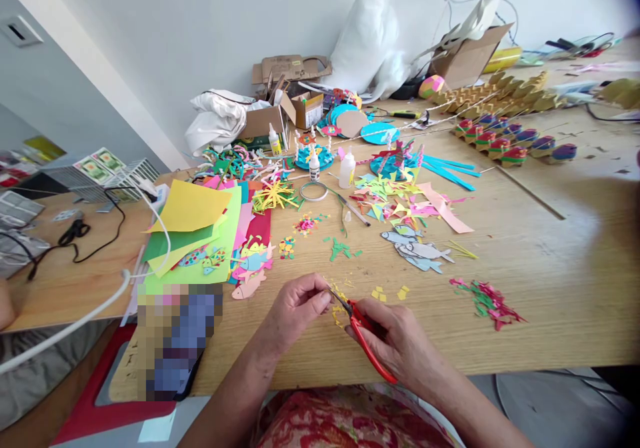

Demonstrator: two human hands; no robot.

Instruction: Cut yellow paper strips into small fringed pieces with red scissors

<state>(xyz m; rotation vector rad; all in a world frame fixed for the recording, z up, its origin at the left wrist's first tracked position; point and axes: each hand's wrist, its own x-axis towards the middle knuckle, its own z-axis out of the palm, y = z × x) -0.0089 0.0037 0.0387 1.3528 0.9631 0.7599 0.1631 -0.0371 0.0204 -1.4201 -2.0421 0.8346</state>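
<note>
My right hand (397, 335) grips a pair of red-handled scissors (367, 341); the blades point up and left toward my other fingertips. Thumb and forefinger of my left hand (303, 305) are pinched together at the scissor tips, and whatever they hold is too small to make out. Tiny yellow paper bits (341, 318) lie on the table under the blades. Small yellow paper squares (380, 295) rest just beyond my right hand. Green paper clippings (343, 249) and paper fish (417, 248) lie farther out.
Coloured paper sheets (193, 208) are stacked at the left, behind a pixelated phone-like object (183, 348). Glue bottles (347, 171), paper strips and blue discs (380, 133) stand farther back. Red and green scraps (490, 305) lie right. Painted egg-carton pieces (515, 138) sit back right.
</note>
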